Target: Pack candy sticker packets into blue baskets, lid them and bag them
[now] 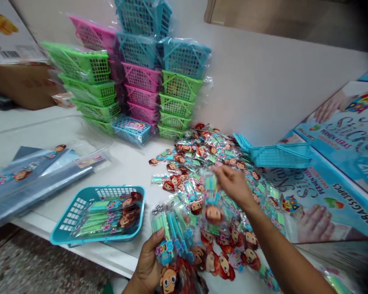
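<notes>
Between the pinched fingertips (222,174) of my right hand (234,185) hangs 1 candy-stick packet (212,200), its cartoon head at the low end, held just above the heap. My left hand (149,261) is closed round a bundle of packets (168,230) near the table's front edge. The thumb is pressed across the front of the bundle, the blue and green sticks fan upward and the cartoon heads spill out below my palm. My 2 hands are near each other but not touching.

Under and beyond my right hand lies the loose pile of packets (208,151), spread over the white table (263,81) and running along beside my right forearm. Left of my left hand sits a filled teal basket (79,204) with packets lying flat inside it. A tipped teal basket (279,156) lies at the far right of the pile, against a blue printed carton (340,179) that runs along the table's right side.

Further back, wrapped stacks of baskets (141,81) in green, pink and blue stand against the wall. Off to the left, a clear plastic bag (33,179) holds a few more packets, and a brown cardboard box (27,87) sits behind it
</notes>
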Tool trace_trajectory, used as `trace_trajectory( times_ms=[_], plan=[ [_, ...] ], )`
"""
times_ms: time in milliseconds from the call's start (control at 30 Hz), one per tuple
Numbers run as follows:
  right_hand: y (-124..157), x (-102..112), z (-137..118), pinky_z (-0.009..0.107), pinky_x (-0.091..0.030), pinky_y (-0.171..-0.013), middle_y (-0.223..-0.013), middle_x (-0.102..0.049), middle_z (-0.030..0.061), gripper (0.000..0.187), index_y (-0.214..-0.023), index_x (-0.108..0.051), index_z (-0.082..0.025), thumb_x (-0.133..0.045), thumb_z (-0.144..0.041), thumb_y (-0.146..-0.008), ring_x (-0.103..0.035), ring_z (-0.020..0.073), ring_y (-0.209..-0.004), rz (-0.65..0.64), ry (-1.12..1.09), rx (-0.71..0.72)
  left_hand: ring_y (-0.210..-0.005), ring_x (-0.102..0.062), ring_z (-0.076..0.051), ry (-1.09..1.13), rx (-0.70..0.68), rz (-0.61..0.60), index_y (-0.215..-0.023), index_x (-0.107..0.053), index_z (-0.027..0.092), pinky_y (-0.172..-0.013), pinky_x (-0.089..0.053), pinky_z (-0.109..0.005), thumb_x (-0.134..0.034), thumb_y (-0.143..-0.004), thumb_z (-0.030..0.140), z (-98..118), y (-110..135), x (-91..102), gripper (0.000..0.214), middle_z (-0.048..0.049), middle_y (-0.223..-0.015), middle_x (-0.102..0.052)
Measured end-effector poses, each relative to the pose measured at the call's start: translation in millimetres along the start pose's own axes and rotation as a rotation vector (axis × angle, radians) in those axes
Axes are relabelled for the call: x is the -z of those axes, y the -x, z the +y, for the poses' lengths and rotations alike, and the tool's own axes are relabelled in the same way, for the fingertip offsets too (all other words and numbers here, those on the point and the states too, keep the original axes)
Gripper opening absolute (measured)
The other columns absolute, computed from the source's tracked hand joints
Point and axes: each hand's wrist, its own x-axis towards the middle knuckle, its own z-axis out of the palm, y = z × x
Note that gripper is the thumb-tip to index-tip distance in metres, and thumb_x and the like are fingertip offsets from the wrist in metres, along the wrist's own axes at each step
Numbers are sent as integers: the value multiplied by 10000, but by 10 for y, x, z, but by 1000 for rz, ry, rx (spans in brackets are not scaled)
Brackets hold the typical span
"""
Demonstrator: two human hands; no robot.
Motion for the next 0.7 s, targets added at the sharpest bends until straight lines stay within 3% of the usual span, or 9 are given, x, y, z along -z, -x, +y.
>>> trace_trajectory(
  times_ms=[67, 167, 267, 333, 400, 533, 633, 700],
  plan=[
    [324, -188, -174, 204, -320, -483, -522, -515, -41, 404, -640, -538, -187, -423, -480, -893, -470, 103, -486, -266, -24, -22, -973, -650, -290, 12, -12, -11, -1087, -648, 135, -933, -452, -418, -591, -778, 274, -6, -22, -9, 344, -97, -885, -733],
    [598, -493, -228, 205, -339, -507, -540, -525, -34, 487, -630, -528, -187, -314, -509, -927, -493, 105, -506, -469, -27, 22, -968, -651, -290, 0, 23, 0, -1102, -636, 106, -933, -445, -424, -573, -793, 250, -14, -38, 39, 348, -113, -896, -729],
    [490, -678, -80, 241, -392, -591, -702, -619, 25, 509, -810, -591, -179, -254, -542, -928, -577, 150, -628, -396, 238, -28, -959, -653, -292, -21, 53, -32, -1132, -612, 80, -929, -442, -430, -577, -792, 269, -13, -19, 119, 391, -129, -914, -722],
    [328, -757, 45, 299, -414, -669, -918, -636, 113, 483, -1010, -578, -149, -411, -576, -858, -607, 230, -804, -336, 524, -33, -954, -654, -292, -26, 48, -47, -1134, -608, 73, -926, -443, -430, -583, -788, 273, -4, 5, 149, 401, -135, -917, -720],
    [200, -819, 142, 346, -416, -713, -1047, -599, 186, 539, -1098, -549, -114, -573, -536, -763, -589, 303, -918, -360, 681, -22, -950, -655, -289, -24, 44, -28, -1109, -621, 67, -925, -444, -426, -573, -797, 253, 9, 25, 155, 366, -137, -905, -721],
    [124, -811, 211, 334, -412, -707, -954, -633, 164, 257, -995, -594, -116, -505, -273, -811, -611, 270, -844, -412, 650, -24, -934, -662, -284, -9, 46, 64, -1049, -647, 64, -920, -448, -424, -580, -791, 232, 40, 39, 149, 315, -127, -851, -728],
    [225, -671, 147, 295, -411, -689, -854, -647, 106, 229, -940, -597, -133, -395, -185, -847, -610, 214, -787, -410, 583, -26, -931, -663, -283, 24, 46, 75, -1032, -657, 78, -917, -452, -423, -582, -790, 273, 48, 20, 156, 320, -119, -832, -731],
    [401, -581, 46, 246, -417, -657, -835, -643, 53, 239, -1006, -573, -156, -386, -197, -864, -602, 164, -751, -444, 451, -16, -934, -663, -282, 47, 20, 56, -1037, -660, 93, -912, -456, -425, -568, -801, 297, 45, -6, 156, 325, -114, -841, -732]
  ],
)
